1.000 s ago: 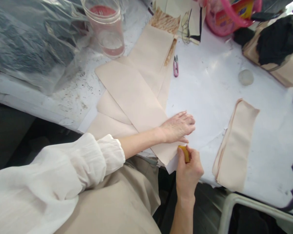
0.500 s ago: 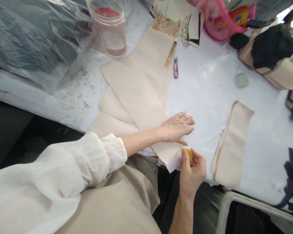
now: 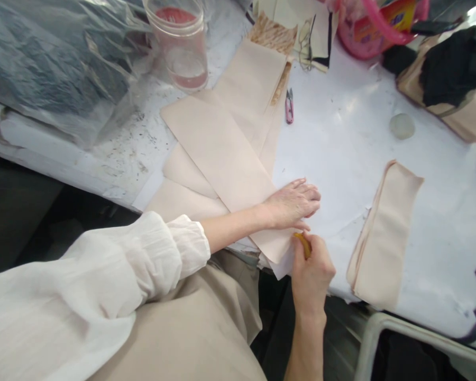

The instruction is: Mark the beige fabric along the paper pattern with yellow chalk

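My left hand (image 3: pixel 291 205) lies flat, fingers stretched out, at the lower right of a long beige panel (image 3: pixel 226 153), partly on it and partly on the white table. Between the thumb and fingers of my right hand (image 3: pixel 313 272) is a small yellow pad (image 3: pixel 304 246), its kind unclear, mostly hidden by the grip. The pad meets the panel's near right corner, just below my left thumb. A white sheet (image 3: pixel 284 264) peeks out under that corner. More beige panels (image 3: pixel 249 79) are stacked crosswise beneath the long one.
Pink-handled thread snips (image 3: pixel 289 108) lie beyond my left hand. A folded beige stack (image 3: pixel 388 238) rests to the right, near a round translucent disc (image 3: pixel 402 126). At the back stand a clear jar (image 3: pixel 184 53) and a pink basket (image 3: pixel 353 32). A pale-rimmed bin (image 3: pixel 375 323) sits below the table edge.
My right hand has turned and moved slightly up, tilting the yellow pad against the panel's corner. My left hand stays flat in place. The view has shifted slightly.
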`<state>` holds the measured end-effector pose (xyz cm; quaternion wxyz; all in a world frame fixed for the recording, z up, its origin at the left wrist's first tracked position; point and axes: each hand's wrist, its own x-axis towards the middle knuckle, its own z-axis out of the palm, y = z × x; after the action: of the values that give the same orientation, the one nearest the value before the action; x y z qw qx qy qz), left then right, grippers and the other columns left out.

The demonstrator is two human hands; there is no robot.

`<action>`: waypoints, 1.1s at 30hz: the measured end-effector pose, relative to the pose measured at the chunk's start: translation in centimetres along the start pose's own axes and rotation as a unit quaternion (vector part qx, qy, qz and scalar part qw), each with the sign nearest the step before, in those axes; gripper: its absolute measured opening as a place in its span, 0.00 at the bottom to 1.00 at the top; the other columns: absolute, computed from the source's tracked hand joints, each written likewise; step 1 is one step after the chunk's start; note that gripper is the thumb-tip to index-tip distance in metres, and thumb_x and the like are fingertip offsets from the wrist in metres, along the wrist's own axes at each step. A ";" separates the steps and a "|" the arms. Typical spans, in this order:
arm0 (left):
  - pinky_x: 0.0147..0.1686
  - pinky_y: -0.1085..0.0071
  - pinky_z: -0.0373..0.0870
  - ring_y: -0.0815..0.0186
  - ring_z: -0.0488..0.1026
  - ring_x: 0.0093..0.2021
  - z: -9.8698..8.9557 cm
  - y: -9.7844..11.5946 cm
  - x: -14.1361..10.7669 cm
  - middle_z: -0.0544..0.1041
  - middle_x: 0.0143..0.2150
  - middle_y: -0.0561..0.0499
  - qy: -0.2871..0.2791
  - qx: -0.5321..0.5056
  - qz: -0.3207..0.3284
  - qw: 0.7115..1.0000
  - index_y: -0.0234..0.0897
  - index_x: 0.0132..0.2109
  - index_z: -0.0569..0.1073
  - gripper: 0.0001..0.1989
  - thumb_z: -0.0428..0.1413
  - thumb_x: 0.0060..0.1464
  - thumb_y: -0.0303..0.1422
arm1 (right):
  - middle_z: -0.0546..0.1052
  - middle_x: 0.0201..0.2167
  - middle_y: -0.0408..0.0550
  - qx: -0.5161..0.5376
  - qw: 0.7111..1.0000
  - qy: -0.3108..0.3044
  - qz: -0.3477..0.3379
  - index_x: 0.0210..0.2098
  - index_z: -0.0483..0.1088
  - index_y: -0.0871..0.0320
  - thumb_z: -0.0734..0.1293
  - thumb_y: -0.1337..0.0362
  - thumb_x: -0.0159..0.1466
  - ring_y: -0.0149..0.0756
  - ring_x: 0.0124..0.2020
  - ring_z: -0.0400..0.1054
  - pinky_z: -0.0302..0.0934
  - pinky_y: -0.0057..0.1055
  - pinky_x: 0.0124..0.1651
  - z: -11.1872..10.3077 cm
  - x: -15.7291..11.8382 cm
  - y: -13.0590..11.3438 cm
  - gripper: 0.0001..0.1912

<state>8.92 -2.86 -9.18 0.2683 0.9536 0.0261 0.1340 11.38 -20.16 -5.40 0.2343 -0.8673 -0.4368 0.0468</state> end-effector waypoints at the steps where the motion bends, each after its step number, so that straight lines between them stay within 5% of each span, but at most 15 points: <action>1: 0.69 0.53 0.48 0.54 0.60 0.66 0.0 0.0 0.0 0.72 0.57 0.46 -0.002 0.001 -0.005 1.000 0.37 0.40 0.74 0.15 0.64 0.54 0.43 | 0.75 0.34 0.49 0.005 1.000 -0.021 -0.001 0.39 0.69 0.56 0.57 0.53 0.73 0.40 0.35 0.70 0.62 0.34 0.38 -0.5 -0.2 0.0 0.16; 5: 0.69 0.52 0.47 0.53 0.59 0.67 0.2 0.2 0.1 0.72 0.57 0.46 -0.010 0.002 -0.009 1.000 0.38 0.41 0.75 0.15 0.64 0.54 0.44 | 0.77 0.34 0.47 0.023 0.996 -0.057 0.060 0.40 0.71 0.56 0.62 0.49 0.70 0.40 0.33 0.71 0.63 0.34 0.37 -2.4 -1.5 0.4 0.16; 10: 0.69 0.51 0.47 0.52 0.59 0.67 0.2 0.2 0.1 0.71 0.58 0.45 -0.008 0.008 -0.009 1.000 0.37 0.42 0.75 0.15 0.62 0.55 0.43 | 0.78 0.39 0.51 0.021 0.994 0.077 0.079 0.44 0.73 0.58 0.67 0.49 0.67 0.44 0.38 0.73 0.64 0.36 0.43 -1.6 -0.8 0.7 0.18; 15: 0.69 0.52 0.48 0.54 0.60 0.67 0.1 0.2 0.2 0.72 0.58 0.46 -0.011 0.007 -0.010 1.000 0.37 0.42 0.75 0.09 0.60 0.57 0.38 | 0.75 0.36 0.50 -0.011 0.999 0.033 -0.004 0.39 0.69 0.58 0.59 0.55 0.73 0.42 0.37 0.71 0.62 0.34 0.39 0.7 0.6 0.1 0.14; 20: 0.70 0.51 0.47 0.52 0.58 0.68 0.3 0.4 0.2 0.71 0.60 0.45 -0.012 0.012 -0.023 1.000 0.37 0.44 0.75 0.16 0.63 0.54 0.43 | 0.75 0.32 0.45 0.007 0.997 -0.078 0.021 0.37 0.68 0.55 0.60 0.53 0.72 0.38 0.32 0.69 0.60 0.32 0.36 -1.6 -0.7 0.3 0.13; 26: 0.69 0.50 0.47 0.51 0.58 0.68 0.6 0.4 0.3 0.70 0.60 0.43 -0.005 0.026 -0.015 1.000 0.36 0.45 0.75 0.17 0.62 0.55 0.44 | 0.77 0.38 0.51 -0.011 0.996 0.054 0.065 0.43 0.70 0.57 0.65 0.48 0.69 0.44 0.37 0.72 0.62 0.36 0.41 -1.7 -0.1 0.5 0.17; 33: 0.70 0.51 0.47 0.52 0.58 0.69 0.5 0.7 0.2 0.70 0.61 0.44 -0.005 0.024 -0.022 0.999 0.36 0.48 0.75 0.19 0.63 0.54 0.44 | 0.73 0.31 0.44 0.008 0.998 -0.053 0.032 0.35 0.66 0.55 0.61 0.54 0.71 0.38 0.31 0.68 0.60 0.31 0.36 -0.8 -0.1 -0.1 0.12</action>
<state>9.25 -3.67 -9.22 0.2479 0.9598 0.0485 0.1226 11.49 -20.55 -4.66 0.2165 -0.8753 -0.4197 0.1037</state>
